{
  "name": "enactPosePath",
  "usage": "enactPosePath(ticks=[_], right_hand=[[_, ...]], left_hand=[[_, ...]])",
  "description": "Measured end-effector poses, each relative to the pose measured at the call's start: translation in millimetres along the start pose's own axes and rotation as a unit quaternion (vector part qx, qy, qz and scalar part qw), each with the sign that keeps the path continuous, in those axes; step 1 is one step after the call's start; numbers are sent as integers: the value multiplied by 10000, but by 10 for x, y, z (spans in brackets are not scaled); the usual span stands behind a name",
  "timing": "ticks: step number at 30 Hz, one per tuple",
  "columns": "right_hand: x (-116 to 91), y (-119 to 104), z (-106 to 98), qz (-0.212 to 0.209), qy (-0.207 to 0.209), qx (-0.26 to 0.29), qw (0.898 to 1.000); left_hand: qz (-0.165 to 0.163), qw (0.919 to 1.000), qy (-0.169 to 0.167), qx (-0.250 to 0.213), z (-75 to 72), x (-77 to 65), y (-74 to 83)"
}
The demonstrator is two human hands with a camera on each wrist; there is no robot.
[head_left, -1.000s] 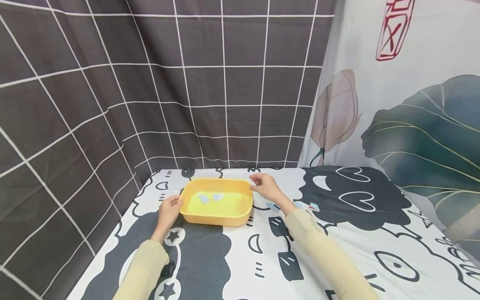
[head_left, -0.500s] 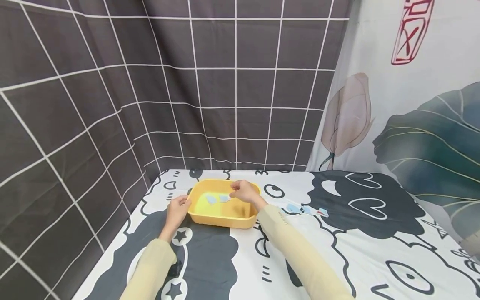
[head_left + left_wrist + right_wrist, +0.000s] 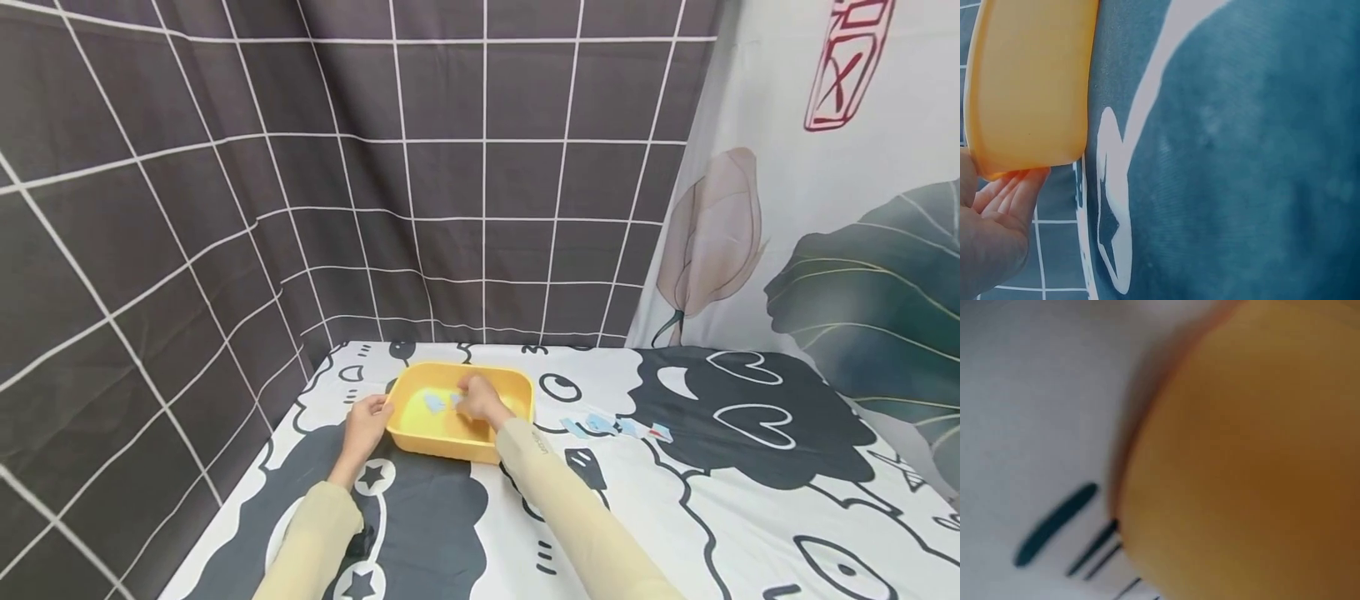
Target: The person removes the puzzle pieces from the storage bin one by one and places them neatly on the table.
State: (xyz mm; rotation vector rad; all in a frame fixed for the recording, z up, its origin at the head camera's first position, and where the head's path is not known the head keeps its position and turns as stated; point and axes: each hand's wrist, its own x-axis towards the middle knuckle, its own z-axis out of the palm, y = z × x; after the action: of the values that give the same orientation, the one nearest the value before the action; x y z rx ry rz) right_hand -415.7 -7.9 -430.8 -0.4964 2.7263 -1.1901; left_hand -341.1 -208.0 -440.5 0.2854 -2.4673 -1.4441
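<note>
A yellow plastic basin [image 3: 442, 447] stands on the printed cloth. My left hand [image 3: 366, 423] holds its left end at the rim; in the left wrist view that hand [image 3: 997, 231] has the thumb on one side and the fingers on the other. My right hand [image 3: 482, 400] reaches down inside the basin, its fingertips hidden. Just left of it a small pale blue piece [image 3: 456, 400] shows partly; whether the fingers pinch it is unclear. Another flat pale blue piece [image 3: 434, 403] lies further left on the basin floor. Only the basin's yellow wall [image 3: 1247, 462] and cloth fill the right wrist view.
Right of the basin, several small flat pale blue pieces [image 3: 600, 423] lie in a row, one at the right end [image 3: 660, 432] with a red mark. A dark gridded curtain [image 3: 480, 183] hangs behind the cloth-covered surface [image 3: 517, 533].
My right hand has moved left from the basin's right rim and down into the basin. The left hand keeps its hold. The whole head view has shifted slightly.
</note>
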Motion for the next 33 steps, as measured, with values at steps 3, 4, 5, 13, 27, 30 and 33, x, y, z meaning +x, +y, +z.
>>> enactPosePath(ticks=[3,4,5,13,27,30,33], right_hand=[[-12,63,16,136,45,-40,9999],[-11,81,13,137,79,-24,9999],[-6,96,9,123,113,-10,9999],[54,131,-29,16,88,62,9999],[51,149,-47,-160,125,-584,9981],[72,165,-39,-142,87,-505,9986],[69,176,-32,-142,66,-143,9998]], left_hand=[[28,10000,-30,-64,25,-15,3],[40,10000,-35,-71,32,-13,5],[48,9999,-42,-86,35,-8,8],[-43,10000,13,1,10,31,63],[134,9998,128,23,12,28,53],[77,9999,73,31,10,23,47],[6,10000,58,16,6,2,35]])
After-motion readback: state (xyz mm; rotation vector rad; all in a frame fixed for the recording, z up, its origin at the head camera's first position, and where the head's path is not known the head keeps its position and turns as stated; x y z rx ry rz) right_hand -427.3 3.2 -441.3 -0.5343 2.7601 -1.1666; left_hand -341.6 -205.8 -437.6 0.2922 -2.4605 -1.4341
